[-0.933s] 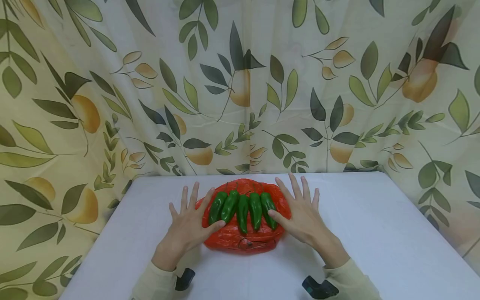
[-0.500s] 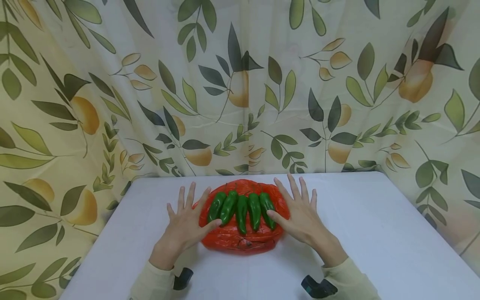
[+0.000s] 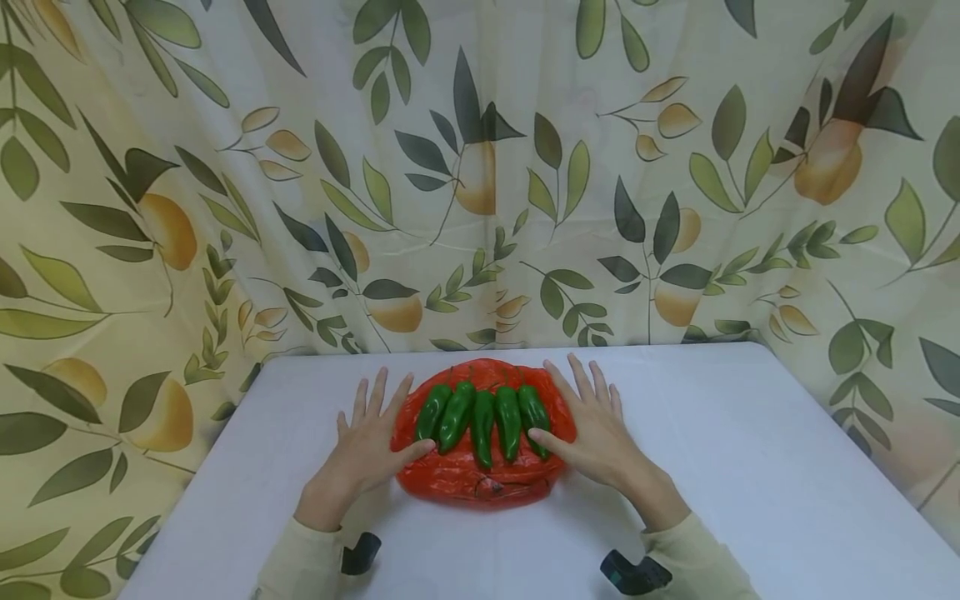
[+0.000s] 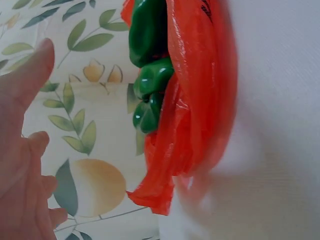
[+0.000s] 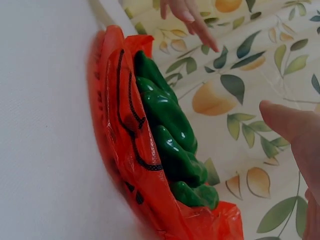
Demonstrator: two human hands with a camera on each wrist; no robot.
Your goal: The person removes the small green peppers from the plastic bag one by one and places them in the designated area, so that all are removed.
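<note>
Peppers point(image 3: 483, 421) lie atop a red bag point(image 3: 465, 485) in the head view, left hand point(image 3: 362, 450) and right hand point(image 3: 600, 433) at its sides, each grip spread wide. Left wrist: thumb point(image 4: 36, 72) apart from the bag. Right wrist: black cord point(image 5: 149, 166) on the bag.

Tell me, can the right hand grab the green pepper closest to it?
Probably yes: the right hand is open and close beside that green pepper, which lies on top of the red bag, and no other thing covers it.
</note>
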